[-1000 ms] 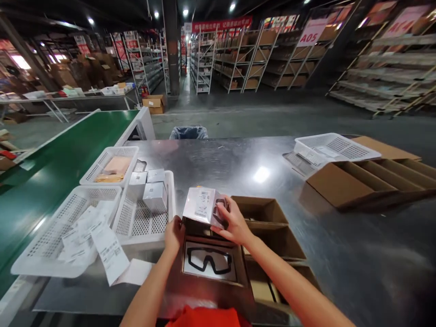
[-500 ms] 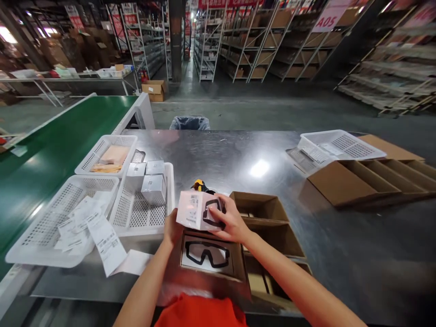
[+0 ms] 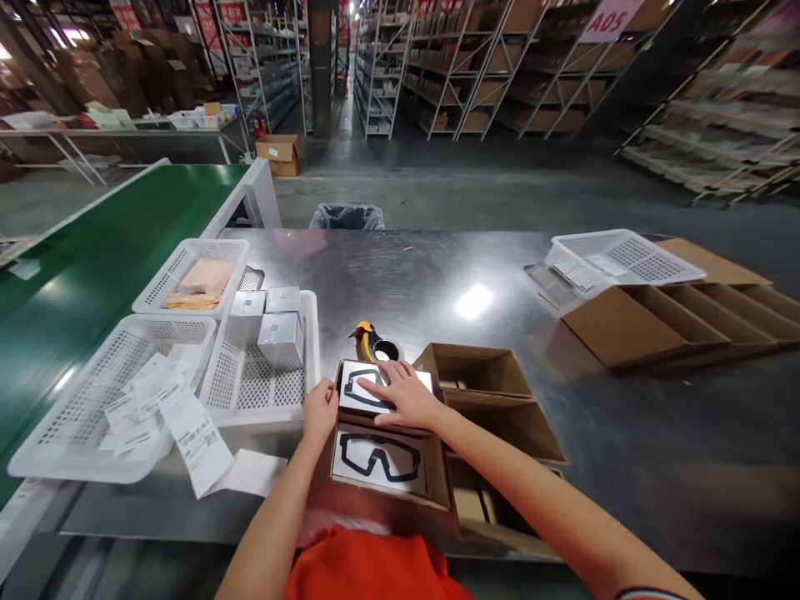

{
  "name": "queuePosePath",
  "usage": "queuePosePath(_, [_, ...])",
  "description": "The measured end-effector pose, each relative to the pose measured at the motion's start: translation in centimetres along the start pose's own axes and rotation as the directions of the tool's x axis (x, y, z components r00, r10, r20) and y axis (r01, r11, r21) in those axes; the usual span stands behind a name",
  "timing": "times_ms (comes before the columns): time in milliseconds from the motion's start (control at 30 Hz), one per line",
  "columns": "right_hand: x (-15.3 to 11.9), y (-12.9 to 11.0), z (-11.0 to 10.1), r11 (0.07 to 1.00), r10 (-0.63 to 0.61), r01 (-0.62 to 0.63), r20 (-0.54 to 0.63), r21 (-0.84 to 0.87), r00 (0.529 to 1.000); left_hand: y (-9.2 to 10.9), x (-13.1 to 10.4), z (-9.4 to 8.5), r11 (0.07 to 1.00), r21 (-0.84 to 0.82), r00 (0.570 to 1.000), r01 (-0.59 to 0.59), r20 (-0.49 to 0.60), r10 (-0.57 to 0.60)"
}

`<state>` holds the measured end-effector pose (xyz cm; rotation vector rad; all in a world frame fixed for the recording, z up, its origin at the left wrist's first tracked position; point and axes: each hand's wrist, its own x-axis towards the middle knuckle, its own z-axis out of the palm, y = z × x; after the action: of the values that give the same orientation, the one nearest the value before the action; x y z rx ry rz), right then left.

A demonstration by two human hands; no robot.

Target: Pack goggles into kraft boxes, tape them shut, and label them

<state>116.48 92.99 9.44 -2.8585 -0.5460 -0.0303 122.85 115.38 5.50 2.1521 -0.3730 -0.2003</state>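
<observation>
A white goggles box point(image 3: 362, 390), with black goggles printed on top, sits in the upper opening of a small brown cardboard box point(image 3: 442, 492). My right hand point(image 3: 409, 400) lies over it with fingers spread, palm down. At the left wall of that opening, my left hand point(image 3: 321, 408) has its fingers closed on the cardboard edge. A second goggles box point(image 3: 378, 458) lies in the nearer opening, its printed face up. Just beyond the hands are a yellow and black tape dispenser point(image 3: 366, 337) and a roll of tape point(image 3: 387, 350).
Open brown cartons point(image 3: 478, 371) stand to the right. White perforated baskets point(image 3: 312, 333) hold silver boxes point(image 3: 281, 337), paper slips point(image 3: 193, 433) and envelopes point(image 3: 203, 279) at left, beside a green conveyor point(image 3: 118, 242). Cardboard dividers point(image 3: 656, 325) and another basket point(image 3: 625, 254) lie far right.
The white goggles box has gone down from between my hands into the upper opening of the cardboard box. My right hand has let go and flattened over it; my left has shifted to the cardboard edge.
</observation>
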Motion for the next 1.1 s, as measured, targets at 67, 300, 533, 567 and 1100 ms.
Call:
queuePosePath(67, [0.6, 0.3, 0.5, 0.998, -0.058, 0.058, 0.005, -0.008, 0.998, 0.1, 0.0, -0.1, 1.000, -0.003, 1.000, -0.013, 0.019, 0.013])
queuePosePath(300, [1.6, 2.9, 0.7, 0.861, -0.500, 0.471, 0.154, 0.191, 0.852, 0.2, -0.2, -0.3, 0.999, -0.030, 0.997, -0.029, 0.071, 0.031])
queuePosePath(533, [3.5, 5.0, 4.2, 0.826, -0.530, 0.460, 0.172, 0.325, 0.830, 0.5, -0.2, -0.1, 0.999, -0.020, 0.993, -0.031, 0.112, 0.033])
queuePosePath(567, [3.7, 5.2, 4.7, 0.825, -0.531, 0.453, 0.188, 0.337, 0.826, 0.5, -0.2, 0.0, 0.999, -0.021, 0.994, -0.025, 0.108, 0.027])
queuePosePath(1100, [3.8, 7.0, 9.5, 0.830, -0.556, 0.524, 0.220, 0.191, 0.801, 2.6, 2.8, -1.9, 0.984, 0.165, 0.988, 0.066, -0.151, -0.041])
